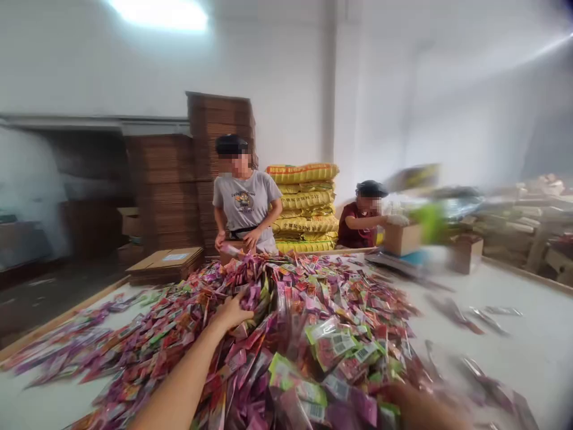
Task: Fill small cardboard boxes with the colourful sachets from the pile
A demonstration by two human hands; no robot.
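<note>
A large heap of small glossy snack packets [286,310], purple, red and green, spreads over the table in front of me. My left hand [233,312] reaches into the middle of the heap, thumb and a finger apart, with other fingertips hidden among the packets. Low at the right, my right hand [414,406] is smeared by motion and partly cut off by the frame edge. It is beside several green-topped packets [333,343]; whether it grips any of them cannot be made out.
Across the table a person in a grey shirt [246,200] handles a small box. Another person [360,224] at the right works by a cardboard box [401,239]. Flat cartons [165,266] lie at left. Yellow sacks [304,209] and tall cardboard stacks [163,191] stand behind.
</note>
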